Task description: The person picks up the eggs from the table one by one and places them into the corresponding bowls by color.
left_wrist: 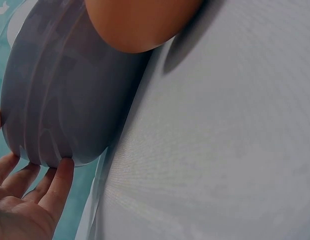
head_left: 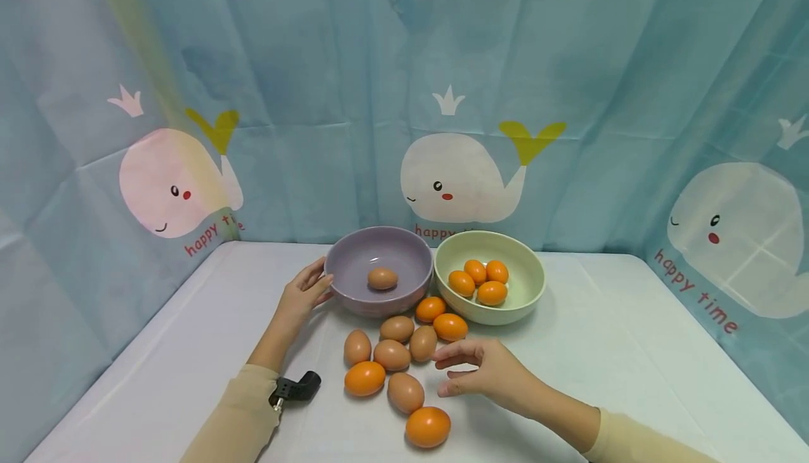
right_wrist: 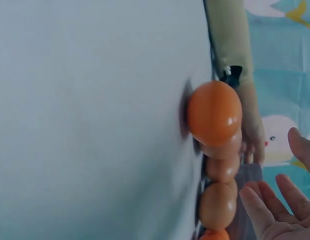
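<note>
My left hand (head_left: 306, 287) touches the left outer side of a purple bowl (head_left: 350, 294), which holds one brown egg (head_left: 382, 279). In the left wrist view, its fingertips (left_wrist: 66, 165) lie against the bowl's ridged wall, fairly straight. My right hand (head_left: 483, 375) holds nothing; its thumb and fingers are spread apart just right of the loose eggs. Nearest its fingertips is a brown egg (head_left: 423, 343). Several brown eggs (head_left: 392, 355) and orange eggs (head_left: 364, 379) lie in front of the bowls. In the right wrist view, an orange egg (right_wrist: 215, 112) stands out closest.
A light green bowl (head_left: 527, 287) with several orange eggs (head_left: 492, 293) stands right beside the purple one. Two orange eggs (head_left: 451, 327) lie below the bowls. Behind the white table (head_left: 607, 329) hangs a blue curtain (head_left: 329, 98) with whale prints.
</note>
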`<state>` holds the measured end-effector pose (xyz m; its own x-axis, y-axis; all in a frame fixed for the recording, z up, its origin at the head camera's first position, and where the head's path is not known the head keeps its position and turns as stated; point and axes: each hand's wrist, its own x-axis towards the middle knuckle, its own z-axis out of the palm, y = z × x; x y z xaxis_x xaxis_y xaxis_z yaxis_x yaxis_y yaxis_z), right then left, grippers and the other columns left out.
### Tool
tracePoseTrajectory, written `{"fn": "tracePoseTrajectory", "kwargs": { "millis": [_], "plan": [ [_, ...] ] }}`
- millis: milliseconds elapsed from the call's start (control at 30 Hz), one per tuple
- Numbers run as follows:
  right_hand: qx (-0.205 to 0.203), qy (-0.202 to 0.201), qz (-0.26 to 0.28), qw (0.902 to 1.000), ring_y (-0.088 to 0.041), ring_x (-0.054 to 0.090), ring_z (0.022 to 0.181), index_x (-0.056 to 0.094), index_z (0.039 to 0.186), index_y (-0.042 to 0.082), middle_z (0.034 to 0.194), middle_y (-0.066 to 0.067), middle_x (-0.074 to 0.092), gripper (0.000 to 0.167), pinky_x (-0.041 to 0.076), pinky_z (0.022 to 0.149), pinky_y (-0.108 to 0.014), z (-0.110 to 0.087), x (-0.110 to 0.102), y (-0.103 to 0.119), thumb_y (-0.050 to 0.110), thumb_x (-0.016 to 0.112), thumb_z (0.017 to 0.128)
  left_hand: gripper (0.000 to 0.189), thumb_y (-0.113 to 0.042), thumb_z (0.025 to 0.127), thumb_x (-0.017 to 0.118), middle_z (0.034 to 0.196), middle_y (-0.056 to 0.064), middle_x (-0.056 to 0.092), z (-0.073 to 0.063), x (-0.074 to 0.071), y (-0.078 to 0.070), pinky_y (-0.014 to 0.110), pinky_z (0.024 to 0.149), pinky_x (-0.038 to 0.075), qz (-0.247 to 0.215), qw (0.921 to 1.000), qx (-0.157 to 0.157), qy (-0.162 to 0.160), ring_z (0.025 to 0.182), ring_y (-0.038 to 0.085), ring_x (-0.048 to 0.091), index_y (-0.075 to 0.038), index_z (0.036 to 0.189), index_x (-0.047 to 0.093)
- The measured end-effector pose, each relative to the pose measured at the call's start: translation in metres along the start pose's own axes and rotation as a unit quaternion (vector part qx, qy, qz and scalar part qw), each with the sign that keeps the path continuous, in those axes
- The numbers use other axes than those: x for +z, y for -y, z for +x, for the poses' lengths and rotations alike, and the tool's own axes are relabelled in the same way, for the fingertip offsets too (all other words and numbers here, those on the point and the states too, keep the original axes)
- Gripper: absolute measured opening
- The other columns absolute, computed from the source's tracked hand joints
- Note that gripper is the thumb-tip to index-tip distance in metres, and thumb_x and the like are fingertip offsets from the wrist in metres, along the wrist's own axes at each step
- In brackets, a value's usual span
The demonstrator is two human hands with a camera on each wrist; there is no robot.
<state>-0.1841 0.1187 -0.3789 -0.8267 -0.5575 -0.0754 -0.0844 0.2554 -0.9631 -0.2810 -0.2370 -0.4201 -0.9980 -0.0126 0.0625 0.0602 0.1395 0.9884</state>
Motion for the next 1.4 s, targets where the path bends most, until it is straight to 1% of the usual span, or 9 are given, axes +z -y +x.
{"fn": "tracePoseTrajectory", "kwargs": {
  "millis": [200, 433, 600, 800, 967, 1133, 1233, 1367, 1400],
  "plan": [
    [0.002, 0.021, 0.016, 0.9997, -0.029, 0.065, 0.115, 0.065, 0.122, -0.006, 0.121, -0.022, 0.068, 0.050, 0.059, 0.094, -0.027, -0.006, 0.005, -0.009, 0.013, 0.083, 0.079, 0.061, -0.020, 0.104, 0.053, 0.165, 0.010, 0.026, -0.001, 0.000, -0.001, 0.034, 0.107, 0.050, -0.004, 1.0000, 0.002, 0.001, 0.150, 0.028, 0.032, -0.009, 0.158, 0.027],
    [0.023, 0.038, 0.016, 0.9989, -0.024, 0.066, 0.113, 0.066, 0.121, -0.003, 0.122, -0.016, 0.069, 0.051, 0.060, 0.093, -0.028, -0.010, 0.011, -0.018, 0.010, 0.085, 0.076, 0.060, -0.019, 0.104, 0.053, 0.165, 0.011, 0.026, 0.000, 0.000, -0.001, 0.035, 0.108, 0.050, -0.005, 1.0000, 0.004, 0.000, 0.150, 0.028, 0.031, -0.008, 0.157, 0.027],
    [0.037, 0.039, 0.013, 0.9985, -0.021, 0.066, 0.110, 0.067, 0.119, -0.001, 0.120, -0.012, 0.070, 0.052, 0.061, 0.091, -0.027, -0.013, 0.014, -0.021, 0.012, 0.088, 0.073, 0.060, -0.019, 0.104, 0.053, 0.165, 0.011, 0.026, 0.000, 0.000, 0.000, 0.034, 0.107, 0.050, -0.005, 1.0000, 0.001, -0.001, 0.150, 0.028, 0.031, -0.008, 0.157, 0.027],
    [0.046, 0.039, 0.000, 0.9982, -0.020, 0.067, 0.107, 0.068, 0.118, 0.000, 0.117, -0.011, 0.071, 0.050, 0.061, 0.089, -0.025, -0.015, 0.015, -0.023, 0.015, 0.088, 0.074, 0.060, -0.019, 0.104, 0.053, 0.165, 0.011, 0.026, 0.000, 0.000, -0.001, 0.033, 0.107, 0.051, -0.005, 1.0000, -0.002, 0.000, 0.150, 0.028, 0.031, -0.008, 0.157, 0.027],
    [0.044, 0.038, -0.003, 0.9983, -0.019, 0.067, 0.105, 0.069, 0.116, 0.000, 0.115, -0.011, 0.072, 0.048, 0.061, 0.088, -0.023, -0.014, 0.016, -0.024, 0.013, 0.088, 0.074, 0.061, -0.020, 0.104, 0.053, 0.165, 0.010, 0.025, -0.001, 0.000, -0.002, 0.034, 0.107, 0.050, -0.002, 1.0000, -0.001, -0.002, 0.151, 0.028, 0.030, -0.009, 0.158, 0.027],
    [0.048, 0.036, -0.005, 0.9982, -0.014, 0.067, 0.102, 0.070, 0.114, 0.000, 0.112, -0.009, 0.073, 0.046, 0.061, 0.087, -0.022, -0.014, 0.018, -0.026, 0.010, 0.088, 0.073, 0.062, -0.021, 0.104, 0.054, 0.165, 0.010, 0.025, -0.001, 0.000, -0.002, 0.036, 0.108, 0.049, -0.001, 1.0000, 0.000, -0.001, 0.151, 0.028, 0.030, -0.009, 0.158, 0.026],
    [0.044, 0.036, -0.014, 0.9983, -0.013, 0.067, 0.100, 0.070, 0.112, -0.001, 0.110, -0.009, 0.074, 0.043, 0.061, 0.087, -0.023, -0.014, 0.019, -0.027, 0.008, 0.087, 0.074, 0.062, -0.022, 0.104, 0.054, 0.165, 0.010, 0.026, 0.000, 0.000, -0.002, 0.037, 0.108, 0.049, -0.002, 1.0000, 0.001, 0.000, 0.150, 0.028, 0.031, -0.009, 0.158, 0.027],
    [0.038, 0.035, -0.029, 0.9983, -0.015, 0.067, 0.100, 0.071, 0.111, 0.000, 0.110, -0.010, 0.074, 0.041, 0.061, 0.088, -0.027, -0.013, 0.020, -0.027, 0.007, 0.086, 0.074, 0.062, -0.021, 0.104, 0.054, 0.165, 0.010, 0.026, 0.000, 0.000, -0.001, 0.037, 0.108, 0.049, -0.003, 1.0000, 0.001, 0.000, 0.150, 0.028, 0.031, -0.009, 0.158, 0.026],
    [0.037, 0.035, -0.032, 0.9982, -0.015, 0.067, 0.100, 0.071, 0.111, 0.000, 0.110, -0.010, 0.074, 0.040, 0.060, 0.089, -0.026, -0.013, 0.021, -0.027, 0.007, 0.086, 0.074, 0.062, -0.021, 0.104, 0.054, 0.165, 0.010, 0.026, 0.000, 0.000, 0.000, 0.037, 0.108, 0.049, -0.003, 1.0000, 0.001, 0.000, 0.150, 0.028, 0.031, -0.009, 0.158, 0.026]
  ]
}}
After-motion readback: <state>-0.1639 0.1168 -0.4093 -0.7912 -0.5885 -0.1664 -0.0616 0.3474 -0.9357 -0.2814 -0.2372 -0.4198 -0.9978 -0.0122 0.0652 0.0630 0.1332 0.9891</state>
